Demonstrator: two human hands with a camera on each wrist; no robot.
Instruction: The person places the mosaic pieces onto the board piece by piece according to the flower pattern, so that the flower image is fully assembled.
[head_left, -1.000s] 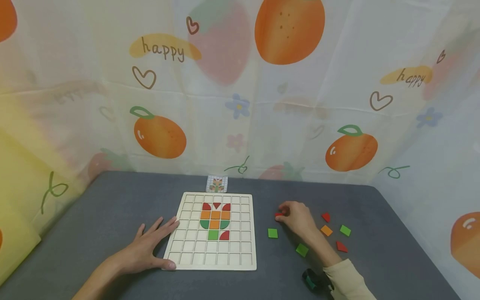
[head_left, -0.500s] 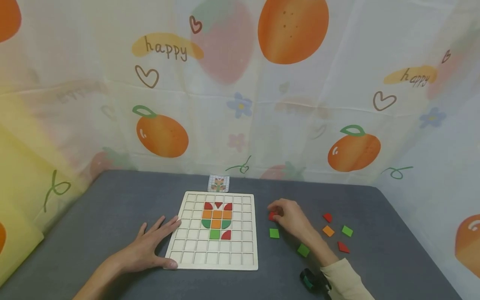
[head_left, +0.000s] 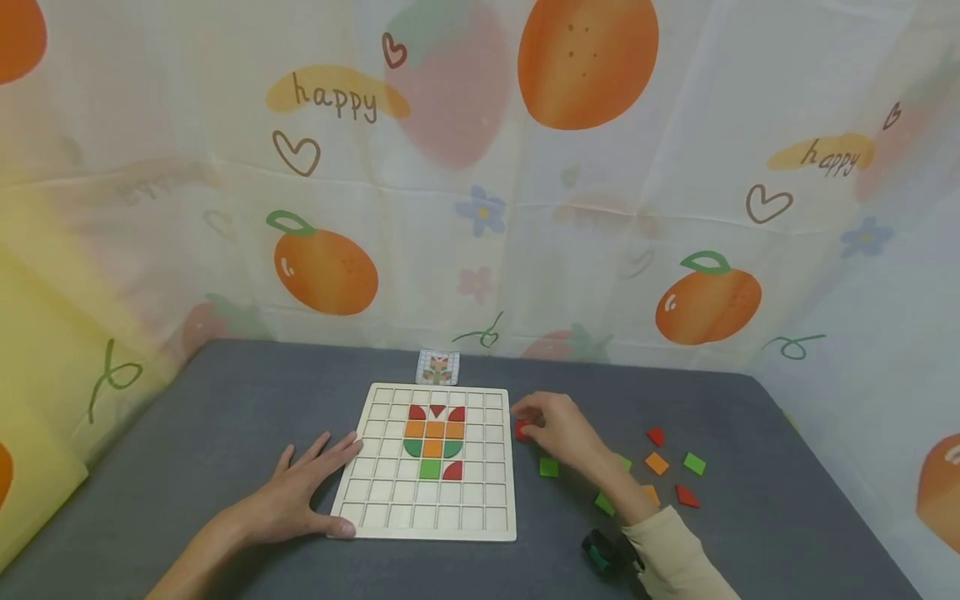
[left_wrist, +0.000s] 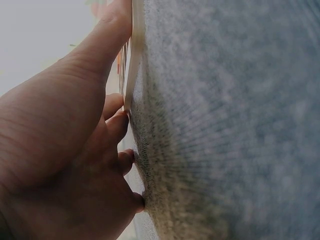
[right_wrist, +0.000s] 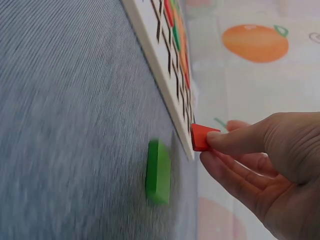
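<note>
The white grid board [head_left: 390, 517] lies on the dark table, with red, orange and green pieces forming a shape in its upper middle. My left hand [head_left: 288, 500] rests with spread fingers at the board's left edge; the left wrist view shows the thumb [left_wrist: 117, 22] against that edge. Between thumb and fingers, my right hand [head_left: 566, 433] pinches a red piece [right_wrist: 201, 137], just off the board's right edge. A green square [head_left: 549, 467] lies on the table below that hand; in the right wrist view this green piece [right_wrist: 158, 172] stands out near the board.
A small pattern card [head_left: 437, 367] lies behind the board. Right of my right hand are a red triangle [head_left: 656, 436], an orange piece [head_left: 657, 463], a green piece [head_left: 694, 463] and another red piece [head_left: 687, 496]. A dark object [head_left: 600, 552] is beside the right sleeve.
My right hand has moved left toward the board with the red piece, uncovering more green and orange pieces beside its forearm. The left hand keeps its place at the board's edge.
</note>
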